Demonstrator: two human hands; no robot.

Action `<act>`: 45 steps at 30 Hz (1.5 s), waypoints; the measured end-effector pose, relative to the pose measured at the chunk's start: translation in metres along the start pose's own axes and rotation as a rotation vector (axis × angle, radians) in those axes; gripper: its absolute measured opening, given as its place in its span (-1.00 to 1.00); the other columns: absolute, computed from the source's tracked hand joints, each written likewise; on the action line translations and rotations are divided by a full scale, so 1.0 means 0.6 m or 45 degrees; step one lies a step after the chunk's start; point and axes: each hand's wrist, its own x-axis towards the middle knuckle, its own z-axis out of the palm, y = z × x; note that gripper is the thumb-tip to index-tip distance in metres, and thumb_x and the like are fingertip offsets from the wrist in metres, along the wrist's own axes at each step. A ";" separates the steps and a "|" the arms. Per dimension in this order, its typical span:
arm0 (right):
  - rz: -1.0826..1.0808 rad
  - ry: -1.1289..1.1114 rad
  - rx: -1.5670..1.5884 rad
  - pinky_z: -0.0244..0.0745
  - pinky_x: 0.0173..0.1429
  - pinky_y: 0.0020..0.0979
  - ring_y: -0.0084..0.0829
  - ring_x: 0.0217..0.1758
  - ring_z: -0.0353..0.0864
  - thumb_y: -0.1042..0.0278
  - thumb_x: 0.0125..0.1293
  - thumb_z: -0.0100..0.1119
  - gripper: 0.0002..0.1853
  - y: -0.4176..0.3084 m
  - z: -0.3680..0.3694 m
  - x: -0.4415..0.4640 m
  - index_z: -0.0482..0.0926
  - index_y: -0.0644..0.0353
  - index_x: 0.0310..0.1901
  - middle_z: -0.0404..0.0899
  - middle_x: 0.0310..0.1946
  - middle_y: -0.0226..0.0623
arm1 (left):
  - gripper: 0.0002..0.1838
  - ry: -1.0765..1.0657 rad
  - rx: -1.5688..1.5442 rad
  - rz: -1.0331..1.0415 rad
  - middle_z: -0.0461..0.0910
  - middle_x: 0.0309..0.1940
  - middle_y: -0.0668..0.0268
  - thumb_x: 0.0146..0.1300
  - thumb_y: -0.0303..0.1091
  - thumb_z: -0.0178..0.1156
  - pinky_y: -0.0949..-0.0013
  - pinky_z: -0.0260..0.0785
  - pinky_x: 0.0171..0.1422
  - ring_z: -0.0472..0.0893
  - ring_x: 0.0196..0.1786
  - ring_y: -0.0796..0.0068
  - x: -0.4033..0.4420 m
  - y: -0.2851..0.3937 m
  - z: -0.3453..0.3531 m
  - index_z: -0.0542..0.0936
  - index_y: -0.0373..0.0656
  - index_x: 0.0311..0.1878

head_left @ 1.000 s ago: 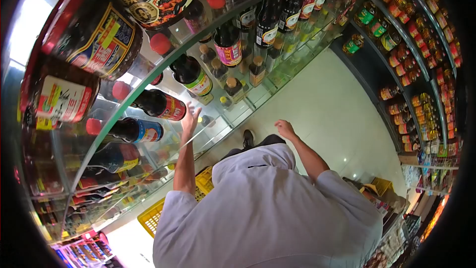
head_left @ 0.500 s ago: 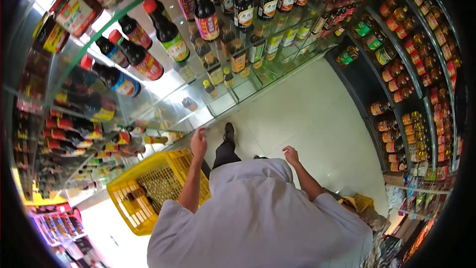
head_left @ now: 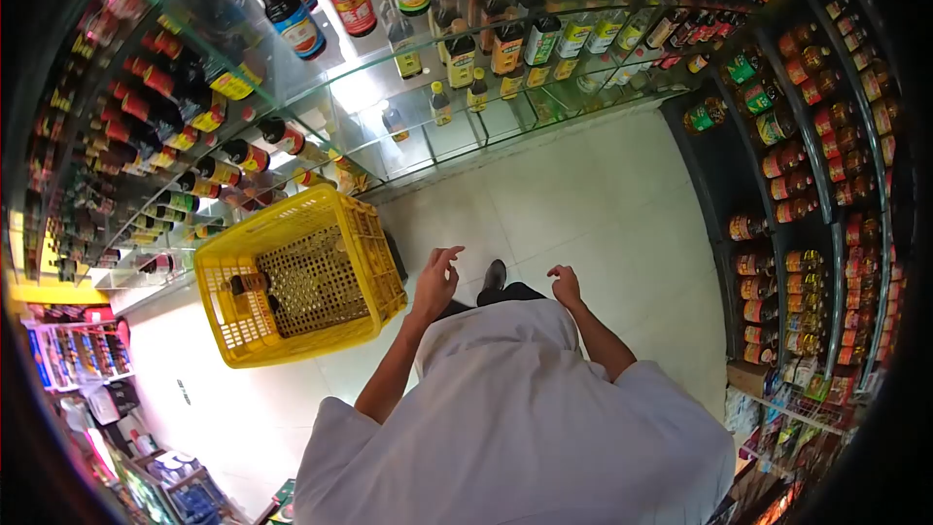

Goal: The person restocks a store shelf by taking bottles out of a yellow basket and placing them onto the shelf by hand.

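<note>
My left hand (head_left: 436, 284) hangs in the air over the floor, its fingers loosely stretched out and nothing in them. It is nearest to a yellow plastic basket (head_left: 356, 255), just to its left and not touched. Inside the basket lies a dark bottle (head_left: 249, 283) against the far-left slatted wall. My right hand (head_left: 565, 288) is held out in front of my body, fingers apart and slightly bent, holding nothing. A dark shoe (head_left: 495, 274) shows on the floor between both hands.
Ahead, glass shelves (head_left: 466, 146) carry rows of sauce bottles (head_left: 295, 21) and small yellow-capped bottles (head_left: 440, 103). On the right stands a dark rack (head_left: 700, 151) with bottles of oil (head_left: 804, 316). Pale floor tiles (head_left: 603, 204) lie between. More goods stand at the lower left.
My view has shifted back from the glass shelves, and the whole basket now shows. My left hand is farther from the shelf and the basket. Both hands stay free of objects.
</note>
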 end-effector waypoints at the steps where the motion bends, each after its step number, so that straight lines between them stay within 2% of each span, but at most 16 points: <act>1: -0.076 0.018 0.020 0.44 0.02 -0.24 -0.12 -0.08 0.52 0.69 -0.08 -0.12 -0.62 -0.018 0.003 0.001 0.61 0.16 -0.25 0.53 -0.24 -0.08 | -0.54 0.012 -0.005 0.005 0.50 -0.15 0.18 0.11 -0.61 0.04 0.25 0.43 -0.11 0.55 -0.22 0.21 -0.012 -0.002 -0.012 0.50 -0.01 0.10; 4: -0.269 0.021 0.058 0.44 -0.01 -0.24 -0.14 -0.12 0.53 0.70 -0.04 -0.10 -0.65 -0.092 0.017 0.000 0.60 0.19 -0.25 0.54 -0.27 -0.10 | -0.57 0.303 0.084 0.086 0.47 -0.28 0.22 0.11 -0.65 0.03 0.38 0.41 -0.26 0.51 -0.33 0.36 -0.060 -0.032 -0.065 0.52 -0.11 0.07; 5: -0.284 0.026 0.050 0.44 -0.01 -0.24 -0.14 -0.12 0.53 0.70 -0.04 -0.10 -0.65 -0.122 0.025 -0.005 0.60 0.19 -0.25 0.54 -0.27 -0.10 | -0.57 0.317 0.078 0.091 0.47 -0.28 0.22 0.11 -0.65 0.03 0.38 0.41 -0.26 0.51 -0.33 0.36 -0.083 -0.046 -0.083 0.52 -0.11 0.07; 7: -0.504 0.012 0.152 0.44 -0.04 -0.25 -0.16 -0.15 0.54 0.67 0.04 -0.04 -0.72 -0.195 0.044 -0.021 0.58 0.20 -0.24 0.53 -0.26 -0.14 | -0.57 0.705 -0.131 -0.007 0.50 -0.26 0.25 0.10 -0.67 0.04 0.40 0.42 -0.32 0.53 -0.30 0.37 -0.142 -0.080 -0.121 0.51 -0.14 0.07; 10: -0.677 0.012 0.128 0.44 0.00 -0.25 -0.17 -0.08 0.53 0.62 0.09 0.04 -0.74 -0.325 0.084 -0.086 0.55 0.19 -0.16 0.54 -0.22 -0.15 | -0.58 0.899 0.054 -0.060 0.53 -0.23 0.25 0.09 -0.68 0.05 0.44 0.42 -0.35 0.54 -0.29 0.38 -0.264 -0.179 -0.176 0.52 -0.16 0.05; 11: -0.708 -0.010 0.112 0.44 0.00 -0.25 -0.17 -0.08 0.53 0.62 0.09 0.04 -0.74 -0.362 0.100 -0.120 0.55 0.19 -0.16 0.54 -0.22 -0.15 | -0.58 0.956 0.167 -0.152 0.55 -0.20 0.20 0.09 -0.66 0.05 0.33 0.45 -0.22 0.55 -0.21 0.26 -0.310 -0.223 -0.188 0.52 -0.16 0.05; 13: -1.185 0.075 0.033 0.42 0.06 -0.25 -0.16 0.01 0.50 0.58 0.11 0.10 -0.70 -0.435 0.132 -0.181 0.52 0.17 -0.07 0.53 -0.14 -0.18 | -0.60 0.929 0.631 -0.208 0.55 -0.08 0.18 0.11 -0.62 0.05 0.18 0.41 0.00 0.52 -0.07 0.14 -0.401 -0.263 -0.237 0.51 -0.16 0.06; 14: -1.232 -0.011 -0.031 0.39 0.14 -0.23 -0.14 0.09 0.46 0.56 0.11 0.13 -0.64 -0.462 0.153 -0.211 0.50 0.17 0.00 0.51 -0.06 -0.17 | -0.53 0.811 0.496 -0.417 0.47 0.12 0.18 0.13 -0.56 0.07 0.06 0.22 0.27 0.41 0.16 0.08 -0.443 -0.275 -0.258 0.45 -0.13 0.16; 17: -1.512 -0.078 -0.146 0.28 0.26 -0.12 -0.09 0.15 0.41 0.48 0.13 0.17 -0.56 -0.507 0.238 -0.275 0.46 0.16 0.10 0.48 0.01 -0.14 | -0.43 0.845 0.767 -0.339 0.33 0.30 0.19 0.13 -0.53 0.10 0.05 0.08 0.39 0.29 0.33 0.13 -0.539 -0.332 -0.313 0.36 -0.08 0.28; 18: -1.524 -0.195 -0.302 0.10 0.36 0.01 -0.06 0.23 0.34 0.39 0.15 0.21 -0.47 -0.509 0.265 -0.286 0.38 0.14 0.20 0.44 0.07 -0.11 | -0.34 0.781 0.711 -0.422 0.27 0.36 0.19 0.12 -0.50 0.14 0.03 -0.03 0.46 0.19 0.41 0.15 -0.561 -0.353 -0.330 0.27 -0.05 0.35; 19: -1.571 -0.227 -0.287 0.10 0.36 0.01 -0.06 0.23 0.34 0.39 0.15 0.21 -0.47 -0.515 0.283 -0.303 0.38 0.14 0.20 0.44 0.07 -0.11 | -0.33 0.789 0.753 -0.490 0.27 0.35 0.18 0.12 -0.48 0.16 0.06 0.04 0.44 0.22 0.40 0.13 -0.577 -0.372 -0.342 0.27 -0.08 0.36; 25: -1.310 -0.191 -0.781 0.05 0.37 0.01 -0.07 0.27 0.30 0.33 0.20 0.23 -0.47 -0.549 0.327 -0.323 0.35 0.20 0.21 0.41 0.10 -0.06 | -0.32 0.777 0.664 -0.493 0.26 0.35 0.13 0.08 -0.51 0.14 0.11 0.18 0.38 0.23 0.39 0.09 -0.620 -0.408 -0.423 0.26 -0.16 0.35; 28: -1.369 -0.202 -0.677 0.11 0.33 -0.04 -0.04 0.22 0.32 0.32 0.19 0.23 -0.46 -0.534 0.330 -0.315 0.35 0.28 0.19 0.40 0.10 -0.01 | -0.25 0.722 0.669 -0.410 0.21 0.38 0.12 -0.04 -0.64 0.04 0.10 0.17 0.39 0.22 0.40 0.08 -0.619 -0.412 -0.427 0.25 -0.18 0.35; 34: -1.230 -0.417 -0.687 0.11 0.34 -0.04 -0.02 0.26 0.30 0.31 0.23 0.20 -0.47 -0.592 0.322 -0.347 0.33 0.28 0.21 0.39 0.14 0.00 | -0.24 0.719 0.578 -0.450 0.20 0.39 0.11 -0.04 -0.65 0.03 0.11 0.18 0.40 0.20 0.41 0.08 -0.625 -0.401 -0.458 0.23 -0.17 0.36; 39: -1.396 -0.472 -0.525 0.17 0.30 -0.05 -0.01 0.23 0.32 0.29 0.27 0.16 -0.49 -0.625 0.399 -0.366 0.33 0.29 0.22 0.38 0.14 0.00 | -0.24 0.718 0.532 -0.505 0.21 0.38 0.11 -0.03 -0.65 0.02 0.14 0.21 0.39 0.19 0.42 0.10 -0.648 -0.420 -0.498 0.23 -0.14 0.36; 45: -1.309 -0.717 -0.322 0.35 0.14 -0.12 -0.05 0.05 0.47 0.21 0.32 0.11 -0.59 -0.702 0.486 -0.370 0.44 0.29 0.10 0.50 -0.03 -0.02 | -0.47 0.620 0.582 -0.454 0.35 0.28 0.19 0.08 -0.56 0.08 0.15 0.35 0.26 0.36 0.29 0.15 -0.633 -0.443 -0.552 0.41 -0.12 0.19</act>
